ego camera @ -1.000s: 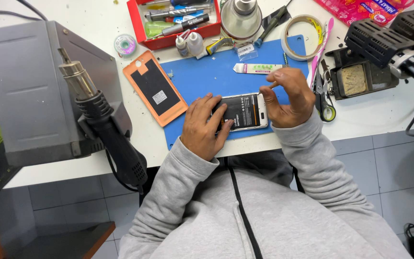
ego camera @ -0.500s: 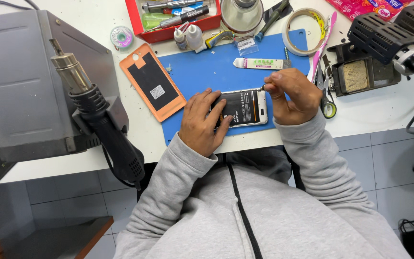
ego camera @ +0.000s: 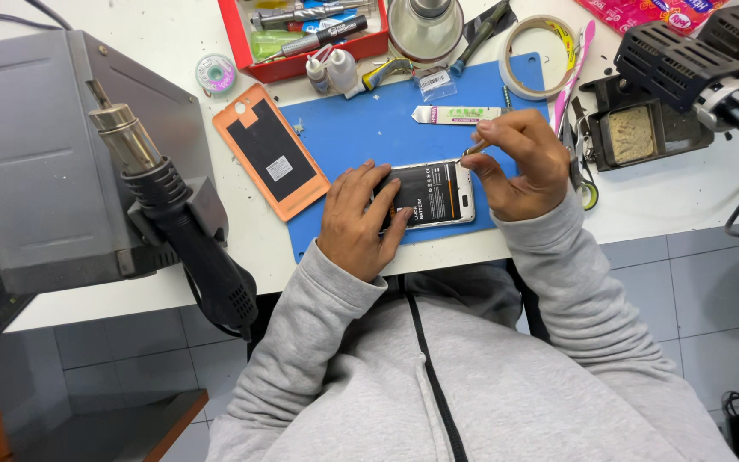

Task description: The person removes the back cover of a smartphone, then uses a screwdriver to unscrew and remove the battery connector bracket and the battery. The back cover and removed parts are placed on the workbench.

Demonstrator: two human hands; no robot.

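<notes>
An opened phone (ego camera: 434, 193) lies back-up on the blue mat (ego camera: 369, 128), its black battery showing. My left hand (ego camera: 357, 218) rests flat on the phone's left end and pins it down. My right hand (ego camera: 515, 162) hovers over the phone's upper right corner, fingers pinched on a thin metal tool (ego camera: 470, 151) whose tip points at that corner. The phone's orange back cover (ego camera: 271, 158) lies inside-up at the mat's left edge.
A grey hot-air station (ego camera: 36, 154) with its black handle (ego camera: 181, 231) stands at the left. A red tool tray (ego camera: 301, 34), small bottles (ego camera: 333, 68), a tape roll (ego camera: 534, 44), a pink tool (ego camera: 573, 64) and a solder stand (ego camera: 635, 133) ring the mat.
My right hand has lifted slightly at the phone's upper right corner with the thin tool pinched in it. My left hand stays on the phone's left end.
</notes>
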